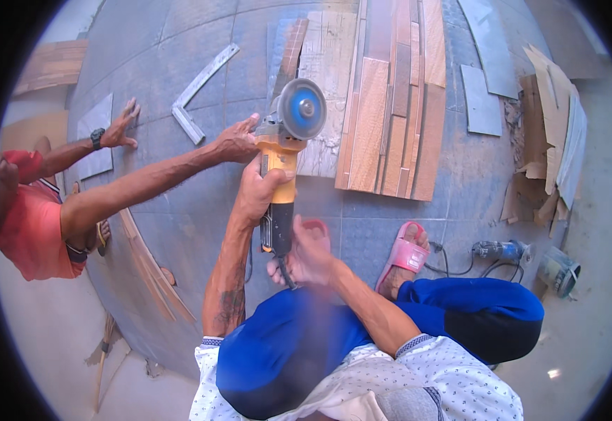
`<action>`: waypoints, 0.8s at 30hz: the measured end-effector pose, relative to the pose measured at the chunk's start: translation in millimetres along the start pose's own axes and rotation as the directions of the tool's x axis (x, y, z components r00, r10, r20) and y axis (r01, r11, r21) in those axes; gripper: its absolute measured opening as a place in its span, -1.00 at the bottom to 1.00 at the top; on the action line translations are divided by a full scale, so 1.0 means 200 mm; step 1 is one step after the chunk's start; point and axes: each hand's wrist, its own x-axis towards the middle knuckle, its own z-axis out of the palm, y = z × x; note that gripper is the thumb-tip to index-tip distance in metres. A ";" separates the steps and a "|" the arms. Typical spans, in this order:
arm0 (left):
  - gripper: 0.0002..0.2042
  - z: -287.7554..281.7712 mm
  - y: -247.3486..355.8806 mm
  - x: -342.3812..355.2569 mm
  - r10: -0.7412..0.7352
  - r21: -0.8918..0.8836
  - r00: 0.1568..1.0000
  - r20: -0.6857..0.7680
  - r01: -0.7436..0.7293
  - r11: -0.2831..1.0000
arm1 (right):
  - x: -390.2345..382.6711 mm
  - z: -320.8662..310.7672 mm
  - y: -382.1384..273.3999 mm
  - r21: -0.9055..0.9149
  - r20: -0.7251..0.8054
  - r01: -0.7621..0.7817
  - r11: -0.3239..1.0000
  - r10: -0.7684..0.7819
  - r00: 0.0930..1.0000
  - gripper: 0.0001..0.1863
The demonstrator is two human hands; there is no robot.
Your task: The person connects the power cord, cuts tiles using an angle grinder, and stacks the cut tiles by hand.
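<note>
My left hand (258, 191) is closed around the yellow and black body of an angle grinder (278, 165), held upright above the floor. Its round disc (302, 109), blue in the middle and grey at the rim, faces up at the far end. My right hand (307, 256), slightly blurred, is by the grinder's black rear end and cord, thumb and fingers apart; no firm hold shows. From the left, a co-worker's hand (238, 142) reaches to the grinder's head, seemingly touching it. Beyond the grinder lies a wood-look tile (397, 126) of brown strips.
A pale tile (323, 91) adjoins the wood-look one. A metal square (197, 95) lies left. Grey tile pieces (481, 102) and torn cardboard (548, 119) are at right. Another grinder (499, 250), with its cord, lies near a bucket (558, 272). Wooden strips (153, 266) lie beside the co-worker.
</note>
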 end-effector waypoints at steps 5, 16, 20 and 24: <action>-0.52 -0.01 0.05 0.02 -0.027 -0.059 0.996 0.081 0.032 0.998 | 0.07 0.09 0.02 0.293 0.132 0.112 0.949 -0.157 0.979 -0.15; -0.45 -0.01 -0.02 -0.02 -0.034 0.116 0.988 0.154 0.016 0.993 | 0.06 0.13 -0.05 -0.662 -0.150 0.142 0.736 -0.316 0.937 -0.34; -0.41 0.15 -0.07 -0.04 0.133 0.771 0.989 0.057 -0.129 0.624 | 0.11 0.19 -0.06 -0.525 -0.254 0.180 0.832 -0.356 0.899 -0.26; -0.39 0.23 -0.18 -0.02 0.134 0.803 0.989 -0.067 -0.026 0.596 | 0.10 0.13 -0.04 -0.542 -0.475 0.309 0.782 -0.588 0.655 -0.61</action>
